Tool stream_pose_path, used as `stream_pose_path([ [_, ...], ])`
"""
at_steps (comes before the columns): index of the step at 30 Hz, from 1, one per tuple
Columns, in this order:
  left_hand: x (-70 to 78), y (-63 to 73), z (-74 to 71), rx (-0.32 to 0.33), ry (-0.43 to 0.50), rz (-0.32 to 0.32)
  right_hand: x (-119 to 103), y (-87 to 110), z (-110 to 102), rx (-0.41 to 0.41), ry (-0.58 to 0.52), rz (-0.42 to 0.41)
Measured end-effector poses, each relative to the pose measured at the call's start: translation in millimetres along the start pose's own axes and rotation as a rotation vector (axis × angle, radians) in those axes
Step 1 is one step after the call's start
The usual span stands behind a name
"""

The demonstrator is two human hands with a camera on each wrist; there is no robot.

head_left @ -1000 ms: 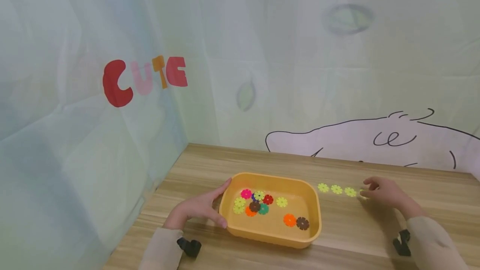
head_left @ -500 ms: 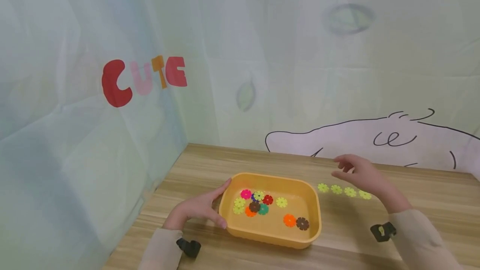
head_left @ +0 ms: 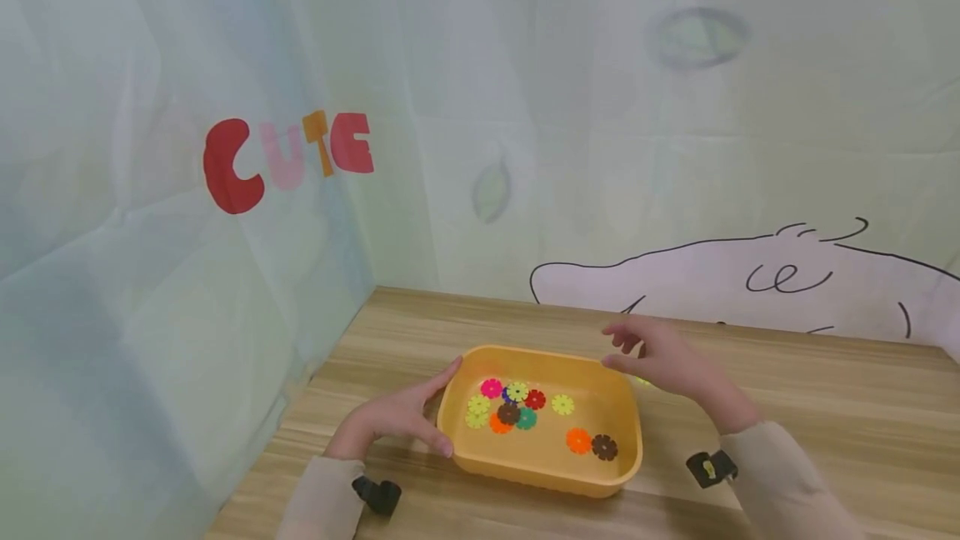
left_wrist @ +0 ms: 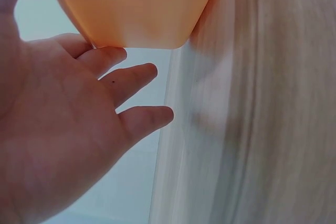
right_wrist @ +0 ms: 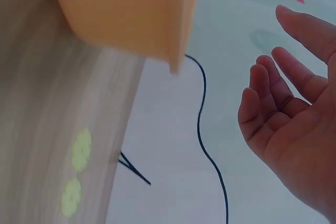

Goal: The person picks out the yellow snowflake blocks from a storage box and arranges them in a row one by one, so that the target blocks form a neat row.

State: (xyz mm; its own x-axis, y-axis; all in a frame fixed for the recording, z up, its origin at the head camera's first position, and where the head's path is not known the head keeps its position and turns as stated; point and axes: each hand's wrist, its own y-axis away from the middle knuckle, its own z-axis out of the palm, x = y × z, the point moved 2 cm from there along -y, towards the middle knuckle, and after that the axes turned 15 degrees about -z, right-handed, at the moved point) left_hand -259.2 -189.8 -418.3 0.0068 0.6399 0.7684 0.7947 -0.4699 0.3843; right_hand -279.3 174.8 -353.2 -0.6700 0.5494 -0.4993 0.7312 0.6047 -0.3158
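An orange-yellow plastic box (head_left: 551, 473) sits on the table, with several flower-shaped plastic discs in mixed colours lying inside. My left hand (head_left: 401, 419) rests against its left end, thumb and forefinger spread along the wall; in the left wrist view the other fingers extend loosely below. Above the box's back right corner hovers my right hand (head_left: 660, 357), with nothing visible between its loosely bent fingers. Two yellow-green discs, a nearer disc (right_wrist: 81, 149) and another disc (right_wrist: 71, 196), lie on the table in the right wrist view. My right hand and forearm hide most of that row in the head view.
The wooden table (head_left: 420, 315) meets a pale fabric backdrop (head_left: 465, 107) at its back and left. Among the discs in the box are an orange disc (head_left: 579, 441) and a brown disc (head_left: 604, 447), apart from the main cluster.
My right hand has lifted from the far end of the yellow-green disc row and moved left to the box's back right corner. My left hand and the box have stayed put.
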Motion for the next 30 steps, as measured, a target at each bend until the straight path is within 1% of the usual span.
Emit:
stream_pose_path([
  [2, -0.3, 0.2, -0.1, 0.003, -0.004, -0.004, -3, -3.9, 10, -0.013, -0.01, -0.021],
  [10, -1.3, -0.6, -0.9, 0.002, -0.011, -0.003, -8, -14.2, 50, -0.104, -0.095, -0.042],
  [15, -1.6, -1.4, -1.1, 0.0, -0.005, 0.011, -8, -17.8, 67, -0.145, -0.136, -0.024],
  [20, -1.7, -1.2, -1.1, -0.002, -0.001, 0.022, -7, -18.8, 78, -0.164, -0.132, 0.0],
  [24, -1.1, -1.0, -1.4, -0.003, 0.006, 0.024, -6, -18.9, 85, -0.169, -0.085, 0.008],
  [30, -1.4, -0.7, -1.9, -0.003, 0.008, 0.027, -7, -19.0, 90, -0.185, -0.025, 0.068],
])
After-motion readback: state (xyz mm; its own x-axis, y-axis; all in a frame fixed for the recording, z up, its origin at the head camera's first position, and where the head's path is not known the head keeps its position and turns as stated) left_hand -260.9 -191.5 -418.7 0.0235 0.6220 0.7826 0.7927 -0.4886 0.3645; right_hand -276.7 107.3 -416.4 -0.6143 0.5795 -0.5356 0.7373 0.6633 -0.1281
